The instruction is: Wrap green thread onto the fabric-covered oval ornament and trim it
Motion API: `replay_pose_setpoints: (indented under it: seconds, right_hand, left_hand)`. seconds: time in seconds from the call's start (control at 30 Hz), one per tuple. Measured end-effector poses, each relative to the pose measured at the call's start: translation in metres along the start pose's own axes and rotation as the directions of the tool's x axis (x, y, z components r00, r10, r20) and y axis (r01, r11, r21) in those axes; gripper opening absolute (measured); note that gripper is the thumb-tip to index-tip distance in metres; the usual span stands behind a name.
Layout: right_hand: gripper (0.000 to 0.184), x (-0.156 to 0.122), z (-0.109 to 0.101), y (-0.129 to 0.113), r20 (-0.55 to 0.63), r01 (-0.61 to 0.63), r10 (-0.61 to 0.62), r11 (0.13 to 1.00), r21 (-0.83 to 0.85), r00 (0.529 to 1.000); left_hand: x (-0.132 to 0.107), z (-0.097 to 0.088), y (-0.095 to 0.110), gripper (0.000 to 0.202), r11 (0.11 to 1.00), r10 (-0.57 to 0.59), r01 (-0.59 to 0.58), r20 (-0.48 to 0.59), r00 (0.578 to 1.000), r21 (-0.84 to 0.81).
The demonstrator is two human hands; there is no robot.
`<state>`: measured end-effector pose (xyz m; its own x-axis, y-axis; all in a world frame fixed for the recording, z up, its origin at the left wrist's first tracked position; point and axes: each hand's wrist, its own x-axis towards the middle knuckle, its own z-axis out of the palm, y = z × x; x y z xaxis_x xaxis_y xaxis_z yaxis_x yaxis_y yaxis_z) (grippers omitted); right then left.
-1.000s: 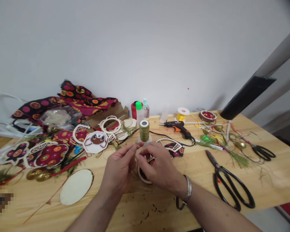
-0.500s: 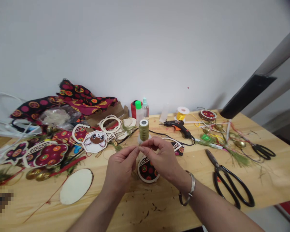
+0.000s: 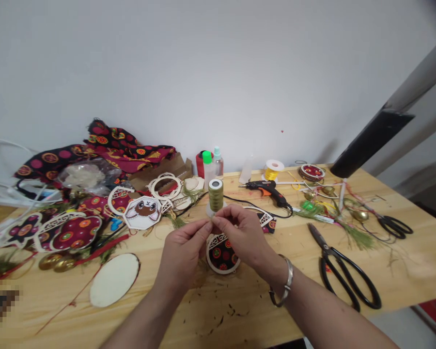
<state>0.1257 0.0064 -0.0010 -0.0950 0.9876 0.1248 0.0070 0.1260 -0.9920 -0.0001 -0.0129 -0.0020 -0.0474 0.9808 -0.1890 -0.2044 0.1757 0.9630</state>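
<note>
My left hand (image 3: 184, 249) and my right hand (image 3: 242, 237) meet fingertip to fingertip in the middle of the table. Both are closed in a pinch, and whatever lies between the fingertips is too small or too hidden to make out. Beneath them lies a round pendant (image 3: 223, 256) with a pale fretwork rim and dark floral fabric, partly covered by my right hand. Just behind the fingers stands a spool of olive-green thread (image 3: 215, 196), upright. A silver bracelet circles my right wrist.
Black-handled scissors (image 3: 343, 266) lie to the right, with a smaller pair (image 3: 396, 227) beyond. Behind are a glue gun (image 3: 267, 189), a yellow cord spool (image 3: 273, 170) and bottles (image 3: 210, 169). An oval wooden disc (image 3: 115, 280), an octagonal animal-face piece (image 3: 143, 213) and patterned fabric (image 3: 131, 145) occupy the left.
My pinched fingertips have shifted very slightly, staying together above the pendant. The things on the table stay where they were; the view has moved a little.
</note>
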Motion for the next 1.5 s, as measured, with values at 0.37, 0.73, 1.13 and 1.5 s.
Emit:
replay_pose_setpoints:
  seconds: [0.37,0.73,1.13,1.5]
  right_hand:
    - [0.022,0.009,-0.008,-0.002,0.103,-0.178,0.163,0.971,0.158,0.981]
    - [0.018,0.011,-0.015,0.001,0.268,-0.279,0.200,0.911,0.303,0.943]
    - [0.009,0.011,-0.015,-0.001,0.219,-0.251,0.196,0.933,0.258,0.956]
    - [0.012,0.013,-0.018,-0.006,0.123,-0.216,0.191,0.946,0.242,0.974]
  left_hand:
    - [0.002,-0.001,0.001,0.022,0.999,0.001,-0.002,0.007,1.000,0.045]
    - [0.002,-0.003,-0.001,0.017,0.999,-0.002,0.001,0.042,0.999,0.032]
    - [0.002,-0.003,-0.003,0.023,0.993,-0.008,-0.001,0.074,0.997,0.117]
    - [0.001,0.001,0.000,0.015,0.991,-0.054,0.078,0.200,0.978,-0.112]
